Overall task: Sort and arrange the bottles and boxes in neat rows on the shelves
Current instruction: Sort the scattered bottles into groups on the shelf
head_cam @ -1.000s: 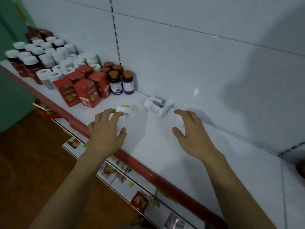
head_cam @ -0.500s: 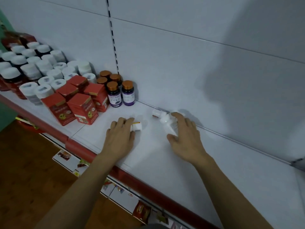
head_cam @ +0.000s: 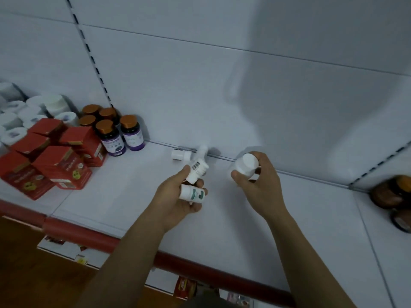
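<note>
1. Half a second ago both hands lay flat on the shelf (head_cam: 233, 223) over loose bottles. Now both are lifted clear of it, each holding bottles.
2. The left hand (head_cam: 175, 201) holds two. The barcode-labelled bottle (head_cam: 196, 171) is pinched between thumb and fingertips, and the green-labelled bottle (head_cam: 192, 194) sits below it, under the curled fingers.
3. The right hand (head_cam: 258, 187) curls its fingers round a white-capped bottle (head_cam: 245, 164), cap towards the camera.
4. Just beyond the left fingertips a small white bottle (head_cam: 181, 154) lies on its side by the back wall, untouched. A blurred second seems to lie behind it.
5. The strays look mostly gathered; standing them in a row is probably next.
</note>
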